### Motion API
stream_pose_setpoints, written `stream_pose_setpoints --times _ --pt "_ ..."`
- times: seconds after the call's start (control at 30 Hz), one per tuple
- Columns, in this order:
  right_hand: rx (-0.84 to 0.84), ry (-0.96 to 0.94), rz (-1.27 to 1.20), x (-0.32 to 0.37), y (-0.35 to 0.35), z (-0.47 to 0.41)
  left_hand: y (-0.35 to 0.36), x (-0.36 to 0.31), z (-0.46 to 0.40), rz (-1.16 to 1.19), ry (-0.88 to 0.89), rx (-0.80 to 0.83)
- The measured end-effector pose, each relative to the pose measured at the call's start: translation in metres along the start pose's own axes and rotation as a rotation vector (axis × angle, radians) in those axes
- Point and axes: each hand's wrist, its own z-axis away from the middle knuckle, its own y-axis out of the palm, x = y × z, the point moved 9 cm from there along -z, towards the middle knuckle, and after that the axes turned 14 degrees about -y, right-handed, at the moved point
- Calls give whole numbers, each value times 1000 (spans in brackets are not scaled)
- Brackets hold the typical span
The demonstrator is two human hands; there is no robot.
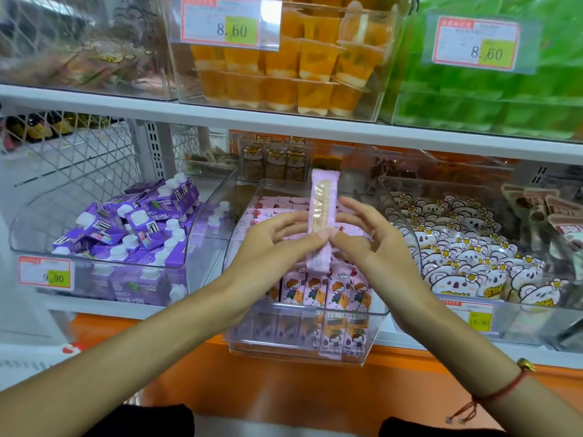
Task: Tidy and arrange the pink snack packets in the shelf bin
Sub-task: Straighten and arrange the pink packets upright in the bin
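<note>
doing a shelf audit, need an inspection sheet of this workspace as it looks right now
surface: white shelf over an orange base.
job's things: one pink packet held upright, back side toward the camera, above the clear bin; more pink packets stand in a row at the bin's front.
clutter: purple cartons in the bin to the left, bear-print packets to the right.
grippers: left hand and right hand both pinch the held packet, other fingers spread.
cables: nothing seen.
surroundings: orange jelly cups and green items on the shelf above; price tags on the bins.
</note>
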Motion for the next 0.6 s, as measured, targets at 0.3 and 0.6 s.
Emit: stream_pose_setpoints --times 0.3,0.6 --pt "69 -303 53 33 2 0 -6 -38 16 -163 479 -36" --pt "-51 -191 113 29 -8 1 -9 -43 23 -265 572 -209"
